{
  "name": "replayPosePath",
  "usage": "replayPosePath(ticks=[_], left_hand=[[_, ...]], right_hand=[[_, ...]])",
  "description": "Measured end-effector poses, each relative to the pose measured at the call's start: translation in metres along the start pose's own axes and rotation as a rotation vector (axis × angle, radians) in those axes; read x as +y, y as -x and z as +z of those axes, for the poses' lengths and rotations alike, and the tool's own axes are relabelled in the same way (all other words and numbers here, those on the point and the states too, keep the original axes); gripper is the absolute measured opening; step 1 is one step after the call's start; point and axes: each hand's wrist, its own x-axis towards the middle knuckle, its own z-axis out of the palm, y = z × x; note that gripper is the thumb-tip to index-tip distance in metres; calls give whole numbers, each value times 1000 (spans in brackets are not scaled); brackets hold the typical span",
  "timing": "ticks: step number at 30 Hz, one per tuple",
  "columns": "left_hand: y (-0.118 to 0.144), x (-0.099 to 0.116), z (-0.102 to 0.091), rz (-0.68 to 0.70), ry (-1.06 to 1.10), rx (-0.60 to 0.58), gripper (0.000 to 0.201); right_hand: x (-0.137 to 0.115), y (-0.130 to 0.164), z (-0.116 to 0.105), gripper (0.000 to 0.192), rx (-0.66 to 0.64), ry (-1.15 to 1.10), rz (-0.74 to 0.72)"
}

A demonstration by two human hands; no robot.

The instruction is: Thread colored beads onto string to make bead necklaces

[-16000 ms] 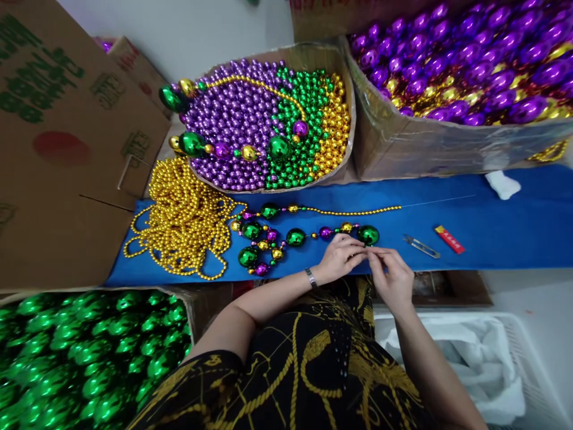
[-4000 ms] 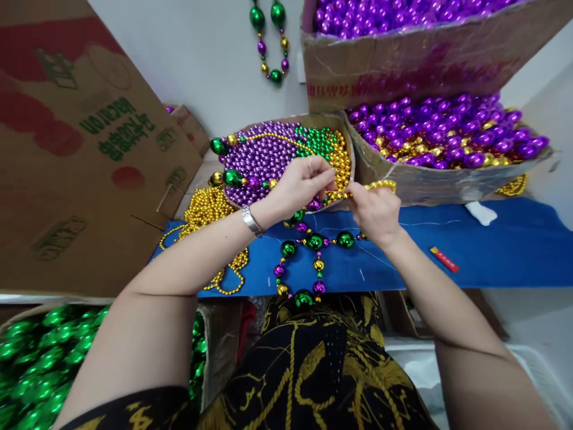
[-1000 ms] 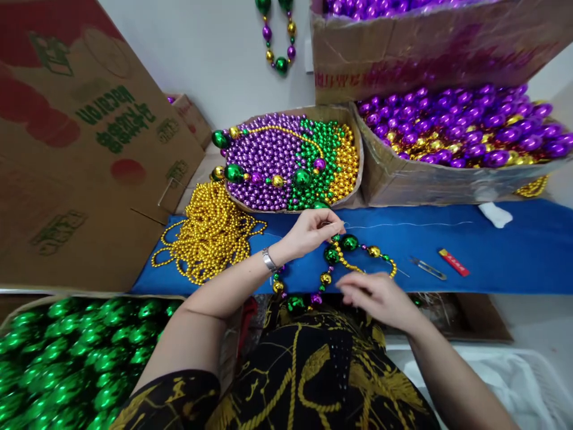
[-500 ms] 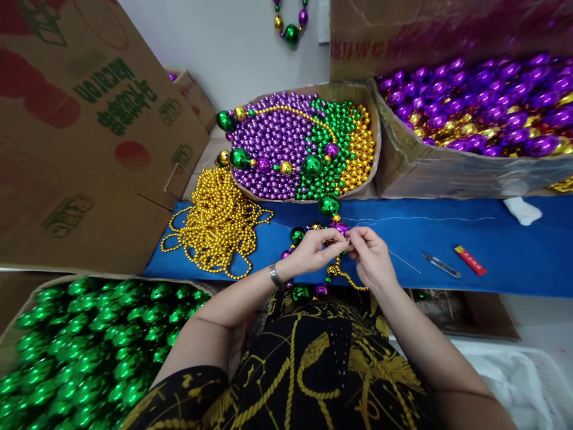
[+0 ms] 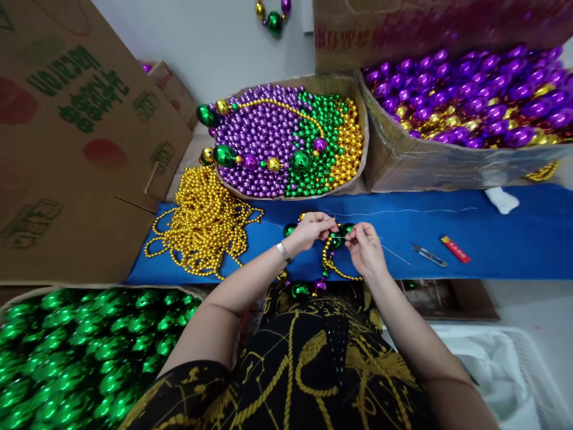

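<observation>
My left hand (image 5: 312, 230), with a bracelet at the wrist, is closed in a pinch at the blue table's middle. A little to its right, my right hand (image 5: 367, 249) is pinched too. A short length of thin white thread (image 5: 342, 237) runs taut between the fingertips. Beneath and between the hands lies a bead necklace with large green beads (image 5: 335, 240), a gold bead strand (image 5: 328, 255) and more beads (image 5: 301, 290) over the near edge. My fingers partly hide it. A thin needle-like rod (image 5: 396, 255) lies right of my right hand.
Gold bead strands (image 5: 210, 218) are heaped at left. Behind stands a box of small beads (image 5: 264, 143) with a necklace across it, beside a box of purple beads (image 5: 474, 89). Thread snips (image 5: 428, 255) and a red-yellow packet (image 5: 455, 249) lie right. Green beads (image 5: 89, 352) fill a box lower left.
My hands have moved apart, drawing the white thread into view between them. The beads under them have shifted, and the large green bead behind the hands sits lower. The camera view has shifted slightly.
</observation>
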Motion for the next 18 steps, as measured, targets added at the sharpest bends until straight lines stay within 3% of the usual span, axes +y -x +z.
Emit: replayPosePath(ticks=[4,8,15,18], left_hand=[[4,1,-10,67,-85,-72,39],[20,5,-16,59,-56,-82,40],[32,21,-14,226,-116,-4,33],[33,22,-13,277,-132,-1,27]], right_hand=[[8,-7,4,47,-39,-8,-36],[8,-7,7,41,-86,133,-113],[-9,-15,12,28,-340,427,-273],[-16,-18,15,30,-469,521,-226]])
